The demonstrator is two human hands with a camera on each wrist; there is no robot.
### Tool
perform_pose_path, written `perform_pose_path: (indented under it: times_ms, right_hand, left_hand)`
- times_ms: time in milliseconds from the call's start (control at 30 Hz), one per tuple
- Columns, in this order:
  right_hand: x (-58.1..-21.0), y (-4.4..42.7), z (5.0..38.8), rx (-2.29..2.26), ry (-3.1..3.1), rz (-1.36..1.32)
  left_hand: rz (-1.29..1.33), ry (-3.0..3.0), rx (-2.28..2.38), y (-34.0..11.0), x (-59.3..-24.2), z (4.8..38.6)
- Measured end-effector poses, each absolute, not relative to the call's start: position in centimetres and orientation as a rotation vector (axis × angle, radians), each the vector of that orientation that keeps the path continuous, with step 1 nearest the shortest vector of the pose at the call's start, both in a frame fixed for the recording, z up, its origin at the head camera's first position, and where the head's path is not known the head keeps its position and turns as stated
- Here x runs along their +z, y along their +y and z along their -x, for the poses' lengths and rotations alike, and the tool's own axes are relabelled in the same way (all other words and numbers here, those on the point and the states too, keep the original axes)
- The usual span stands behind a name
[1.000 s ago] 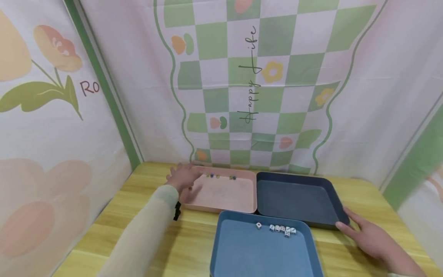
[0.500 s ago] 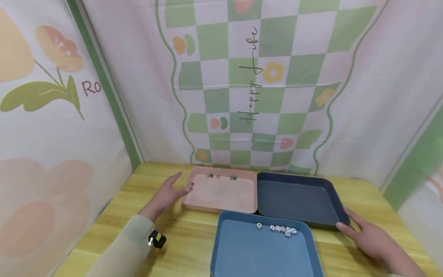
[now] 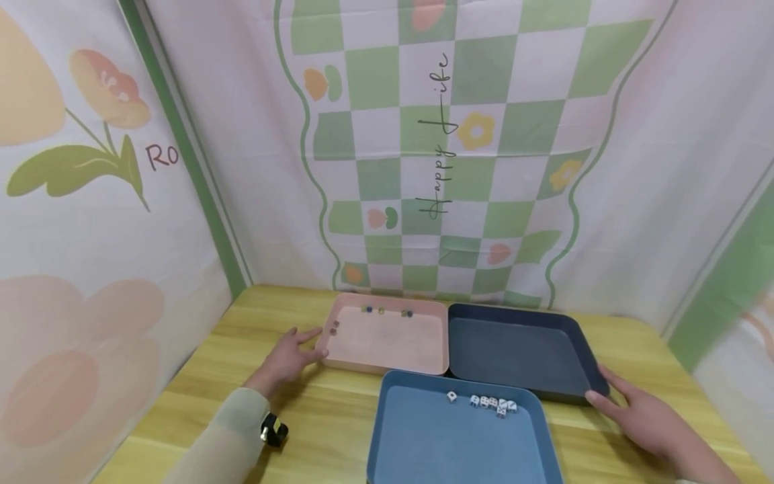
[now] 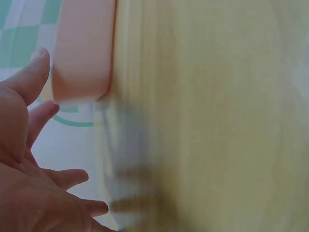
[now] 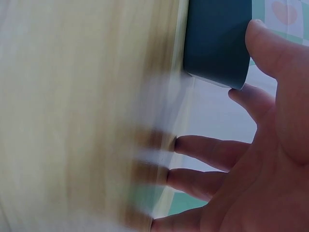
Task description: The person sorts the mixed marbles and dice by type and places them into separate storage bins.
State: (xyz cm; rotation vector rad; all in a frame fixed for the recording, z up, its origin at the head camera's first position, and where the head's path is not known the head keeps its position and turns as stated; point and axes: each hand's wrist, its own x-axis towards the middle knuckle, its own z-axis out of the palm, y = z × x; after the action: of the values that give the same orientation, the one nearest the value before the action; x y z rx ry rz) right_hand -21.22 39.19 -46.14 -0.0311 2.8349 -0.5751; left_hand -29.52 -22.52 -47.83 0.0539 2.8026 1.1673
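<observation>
A pink tray lies at the back left, with several tiny beads near its far edge and two more by its left side. My left hand is at its left end, fingers spread, thumb by the front left corner. In the left wrist view, thumb and forefinger stand beside the end of the tray; contact is hard to tell. My right hand touches the right front corner of a dark navy tray with thumb and forefinger. Its other fingers extend loosely in the right wrist view.
A blue tray stands in front of the other two, holding several white dice near its far edge. Beneath everything is a wooden table. A patterned cloth hangs behind, with printed cloth at both sides.
My left hand has drawn back from over the pink tray's left end and come down beside its front left corner. My right hand stays at the navy tray's corner.
</observation>
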Motion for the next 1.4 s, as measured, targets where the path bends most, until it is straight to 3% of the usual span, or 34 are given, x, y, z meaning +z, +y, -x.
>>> perform_pose_path:
  times_ms: [1233, 1400]
  right_hand:
    - [-45.9, 39.1, 21.2, -0.612, 2.853, 0.025]
    - [-44.4, 38.2, 20.7, -0.854, 2.888, -0.134]
  left_hand:
    - [0.024, 2.739, 1.123, -22.4, -47.9, 30.2]
    - [0.029, 2.727, 1.164, -22.7, -48.4, 30.3]
